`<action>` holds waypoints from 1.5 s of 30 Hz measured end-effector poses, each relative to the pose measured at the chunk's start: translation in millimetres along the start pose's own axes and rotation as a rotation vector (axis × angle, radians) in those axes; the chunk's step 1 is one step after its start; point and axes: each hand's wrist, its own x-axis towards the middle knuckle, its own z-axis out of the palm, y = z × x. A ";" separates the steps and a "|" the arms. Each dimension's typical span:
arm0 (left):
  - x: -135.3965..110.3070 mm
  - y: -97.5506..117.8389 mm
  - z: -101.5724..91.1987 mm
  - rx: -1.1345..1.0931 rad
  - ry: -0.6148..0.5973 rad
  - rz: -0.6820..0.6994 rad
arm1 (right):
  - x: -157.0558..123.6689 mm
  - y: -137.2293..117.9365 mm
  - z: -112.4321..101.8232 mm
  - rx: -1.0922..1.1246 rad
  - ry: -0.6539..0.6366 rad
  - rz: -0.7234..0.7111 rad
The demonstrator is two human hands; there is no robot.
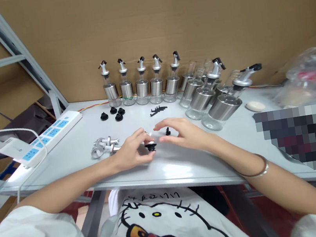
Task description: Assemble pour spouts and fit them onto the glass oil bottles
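My left hand [133, 150] pinches a bottle pourer [150, 146], its silver collar up and its ribbed black stopper pointing down, just above the table. Fingers partly hide the pourer's top. To the right, my right hand [188, 131] is empty, thumb and fingers apart, close to the pourer but not touching it. A small black part [167, 131] shows beyond the gap between that thumb and forefinger. Silver spout pieces [104, 147] lie beside my left wrist. Farther back are several black stoppers [118, 116] and a cluster of thin black levers [158, 110].
Glass bottles with steel sleeves [142, 89] line the cardboard wall, several topped with pourers; more bottles [224, 104] stand at right. A white power strip [56, 131] lies left on the grey table [177, 171]. A white oval object [255, 106] and plastic bags [312, 75] occupy the right.
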 end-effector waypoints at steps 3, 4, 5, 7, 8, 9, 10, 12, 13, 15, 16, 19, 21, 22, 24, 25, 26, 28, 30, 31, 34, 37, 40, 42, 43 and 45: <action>-0.7 -2.5 2.1 0.027 -0.015 0.050 | 5.6 21.4 -0.3 -0.144 0.025 0.026; -1.0 -3.2 2.5 0.039 -0.017 0.067 | 8.0 29.0 0.7 -0.165 0.016 0.048; -1.4 -3.7 2.9 0.051 -0.019 0.085 | 10.7 36.1 2.1 -0.174 0.000 0.070; -2.2 -4.3 3.5 0.077 -0.030 0.116 | 16.6 47.0 5.2 -0.169 -0.037 0.115; -2.6 -4.4 3.8 0.087 -0.035 0.128 | 19.6 50.4 6.7 -0.157 -0.052 0.133; -3.1 -4.5 4.2 0.093 -0.040 0.139 | 22.4 52.5 8.1 -0.141 -0.064 0.149; -3.5 -4.6 4.8 0.096 -0.046 0.147 | 25.0 53.6 9.4 -0.125 -0.073 0.163; -4.3 -5.0 5.9 0.091 -0.059 0.159 | 28.5 54.0 11.5 -0.100 -0.087 0.192; -4.7 -5.2 6.4 0.086 -0.070 0.164 | 29.4 53.8 12.3 -0.095 -0.098 0.209; -5.4 -5.4 7.0 0.075 -0.094 0.178 | 29.4 53.8 13.3 -0.101 -0.131 0.249; -5.5 -5.5 7.0 0.072 -0.104 0.184 | 29.0 54.0 13.5 -0.109 -0.148 0.265; -5.2 -5.5 6.0 0.066 -0.119 0.200 | 27.6 55.0 13.3 -0.145 -0.173 0.284; -4.4 -5.4 5.1 0.062 -0.122 0.204 | 27.7 55.7 12.7 -0.166 -0.166 0.279; -4.0 -5.3 4.7 0.059 -0.121 0.210 | 27.9 56.1 12.3 -0.170 -0.163 0.280; -3.3 -5.1 4.1 0.059 -0.123 0.220 | 28.1 57.6 11.6 -0.164 -0.164 0.295; -3.2 -5.0 3.9 0.060 -0.123 0.224 | 27.9 58.8 11.2 -0.159 -0.164 0.302; -3.1 -4.9 3.7 0.062 -0.125 0.226 | 27.5 60.3 10.6 -0.156 -0.161 0.305; -3.3 -4.7 3.4 0.070 -0.126 0.222 | 26.6 64.3 9.0 -0.174 -0.133 0.294; -3.5 -4.4 3.1 0.083 -0.124 0.219 | 26.3 69.0 6.7 -0.214 -0.076 0.252; -3.6 -4.2 3.0 0.093 -0.121 0.219 | 26.7 71.2 5.6 -0.234 -0.042 0.224; -3.0 -3.5 2.6 0.134 -0.109 0.236 | 29.4 75.3 4.5 -0.254 0.010 0.144; -1.7 -3.0 2.3 0.170 -0.104 0.271 | 32.3 74.1 8.0 -0.207 -0.083 0.184; -0.6 -3.0 1.8 0.193 -0.116 0.299 | 33.4 71.7 12.5 -0.168 -0.176 0.251; -0.4 -3.1 1.4 0.205 -0.123 0.309 | 33.3 72.1 13.1 -0.173 -0.171 0.252; -0.3 -3.1 1.1 0.211 -0.125 0.310 | 33.0 72.9 12.3 -0.188 -0.148 0.240; -0.3 -3.1 0.4 0.220 -0.126 0.312 | 31.5 74.8 9.0 -0.235 -0.092 0.200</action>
